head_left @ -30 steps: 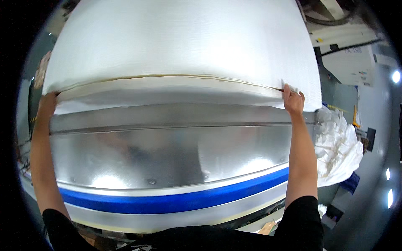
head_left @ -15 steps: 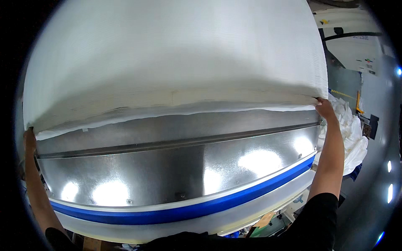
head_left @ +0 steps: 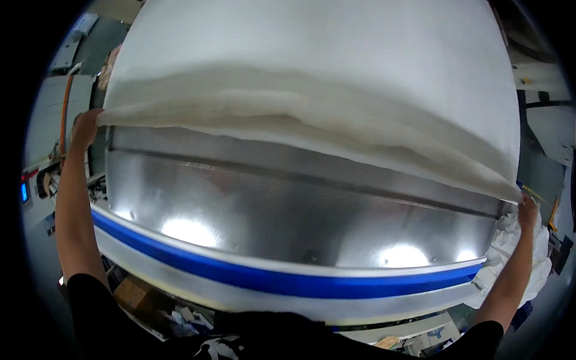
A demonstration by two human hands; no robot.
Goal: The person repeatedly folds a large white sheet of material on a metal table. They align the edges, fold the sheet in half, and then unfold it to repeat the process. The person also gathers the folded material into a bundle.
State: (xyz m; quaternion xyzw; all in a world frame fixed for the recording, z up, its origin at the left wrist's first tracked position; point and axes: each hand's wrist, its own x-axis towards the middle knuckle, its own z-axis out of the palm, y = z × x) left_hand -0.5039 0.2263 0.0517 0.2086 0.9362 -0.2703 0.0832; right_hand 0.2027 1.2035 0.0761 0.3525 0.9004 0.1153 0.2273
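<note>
A wide sheet of white fabric [head_left: 312, 54] spreads away from me over a broad surface. Its near edge hangs in a loose, wavy fold between my hands. At the left corner of that edge, my left hand [head_left: 86, 128] is closed on the fabric. My right hand [head_left: 527, 213] pinches the right corner, nearer to me. Both arms are stretched wide apart. Just below the lifted edge lies a shiny metal plate [head_left: 240, 210] with a dark seam across it.
A blue strip [head_left: 270, 279] between pale borders runs along the near side. Crumpled white fabric [head_left: 510, 258] is heaped at the right, beside my right forearm. A cardboard box [head_left: 135, 294] sits low at the left among small items.
The view has tilted and shifted. My left hand now appears farther up and my right hand lower, both still holding the fabric's corners. The near edge has become wavier.
</note>
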